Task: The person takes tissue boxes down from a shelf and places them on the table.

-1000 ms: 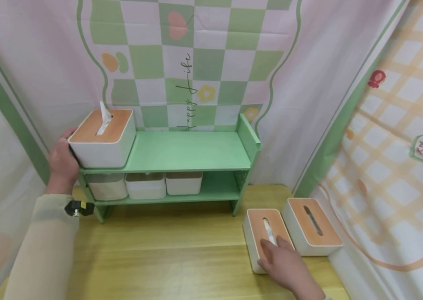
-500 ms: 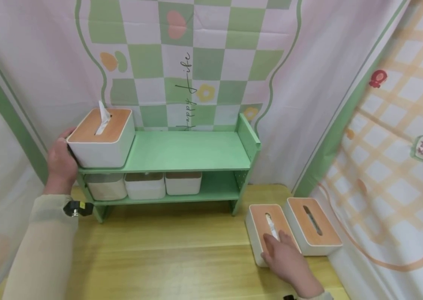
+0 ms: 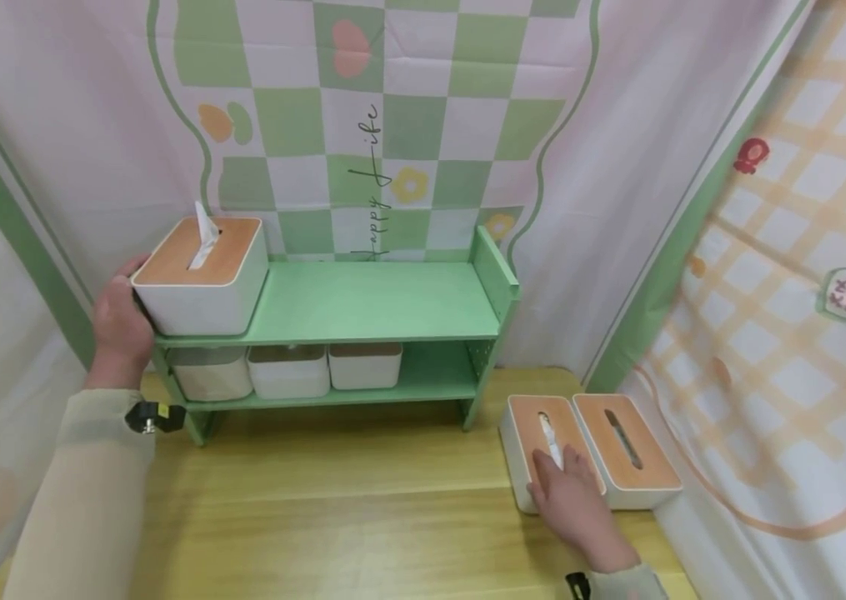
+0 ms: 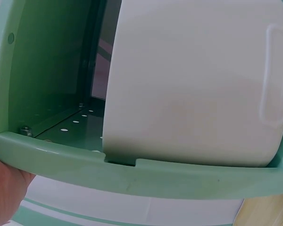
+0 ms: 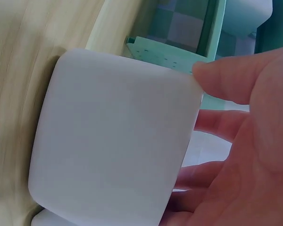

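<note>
White walls and an orange-brown lid are seen on the low tissue box, which is set on the desk at the lower right of the frame. A bit of white tissue is seen in its slot. Its near end is held by the right hand: the fingers are partly bent over the lid and the thumb is put at the rim. In the right wrist view, the thumb is seen at a corner of the white wall, while the other finger tips are hidden behind the edge.

Just beside it, nearer the right edge, a second box with the same kind of lid is placed.

At the left of the frame, the left hand is placed by the big tissue box and the side of the green shelf. Its finger tips are hidden, so how far they are open, or what is held, cannot be told.

The big tissue box is set on the left end of the top board, with tissue poked up. On the lower board, three small pale boxes are lined up.
</note>
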`<state>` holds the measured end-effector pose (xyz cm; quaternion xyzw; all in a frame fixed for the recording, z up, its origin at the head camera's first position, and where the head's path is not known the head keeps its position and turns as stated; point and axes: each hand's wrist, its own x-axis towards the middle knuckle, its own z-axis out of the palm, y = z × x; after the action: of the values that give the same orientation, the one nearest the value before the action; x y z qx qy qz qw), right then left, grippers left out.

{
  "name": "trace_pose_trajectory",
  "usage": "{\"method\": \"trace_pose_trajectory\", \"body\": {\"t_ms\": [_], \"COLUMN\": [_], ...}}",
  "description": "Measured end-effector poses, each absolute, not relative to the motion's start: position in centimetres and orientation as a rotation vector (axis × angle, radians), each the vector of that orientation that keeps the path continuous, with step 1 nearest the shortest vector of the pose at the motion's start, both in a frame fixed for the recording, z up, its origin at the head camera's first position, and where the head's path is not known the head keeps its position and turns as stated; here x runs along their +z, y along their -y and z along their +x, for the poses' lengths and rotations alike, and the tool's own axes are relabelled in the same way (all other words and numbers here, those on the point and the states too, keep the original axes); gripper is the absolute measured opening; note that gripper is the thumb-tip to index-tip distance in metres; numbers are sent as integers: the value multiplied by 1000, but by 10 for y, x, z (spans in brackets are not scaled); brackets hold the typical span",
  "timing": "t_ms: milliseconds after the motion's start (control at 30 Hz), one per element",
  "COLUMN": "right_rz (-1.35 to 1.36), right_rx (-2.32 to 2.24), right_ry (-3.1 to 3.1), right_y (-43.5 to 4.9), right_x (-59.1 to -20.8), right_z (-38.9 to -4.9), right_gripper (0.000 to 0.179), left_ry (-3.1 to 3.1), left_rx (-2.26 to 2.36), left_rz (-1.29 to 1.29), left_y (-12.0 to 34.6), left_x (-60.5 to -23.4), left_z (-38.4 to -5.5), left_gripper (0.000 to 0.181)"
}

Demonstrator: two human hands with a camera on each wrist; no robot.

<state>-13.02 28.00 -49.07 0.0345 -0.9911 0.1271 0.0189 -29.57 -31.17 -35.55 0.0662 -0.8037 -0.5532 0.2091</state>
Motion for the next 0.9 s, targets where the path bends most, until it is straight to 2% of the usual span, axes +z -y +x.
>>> {"method": "trace_pose_trajectory", "body": {"t_ms": [900], "right_rz": [120], "right_rx": [397], "right_ry": [2993], "right_y": [-294], "right_x": [-504], "right_z": [-135], "right_gripper": [54], "left_ry": [2259], "left_rx": [-1543], "left_rz": [210], "left_y": [312], "left_x": [-355], "left_z": [-295], "left_gripper": [61]}}
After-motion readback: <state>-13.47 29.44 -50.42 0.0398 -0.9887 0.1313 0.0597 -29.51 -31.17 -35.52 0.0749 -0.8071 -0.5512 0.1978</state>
